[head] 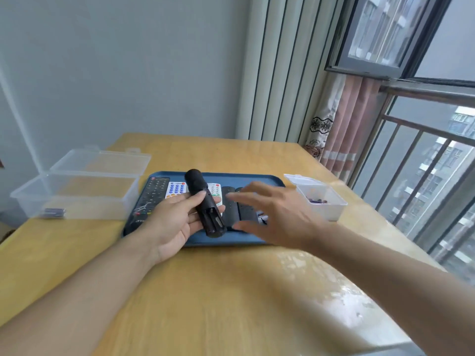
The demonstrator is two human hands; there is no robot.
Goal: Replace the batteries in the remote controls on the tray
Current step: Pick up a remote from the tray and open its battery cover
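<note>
- Left hand [177, 222] cradled the black remote [205, 201], fingers curled loosely round it, open battery bay upward for loading.
- Right hand [272, 214], fingers spread and blurred, hovered above the blue tray [267, 179].
- Other remotes [164, 191] lay on the tray.
- Small clear box [321, 199] stood right; large clear box [84, 186] left.

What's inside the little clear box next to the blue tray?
The small clear box holds a few dark, purplish things at its bottom, likely batteries. They're too blurry to count.
</note>
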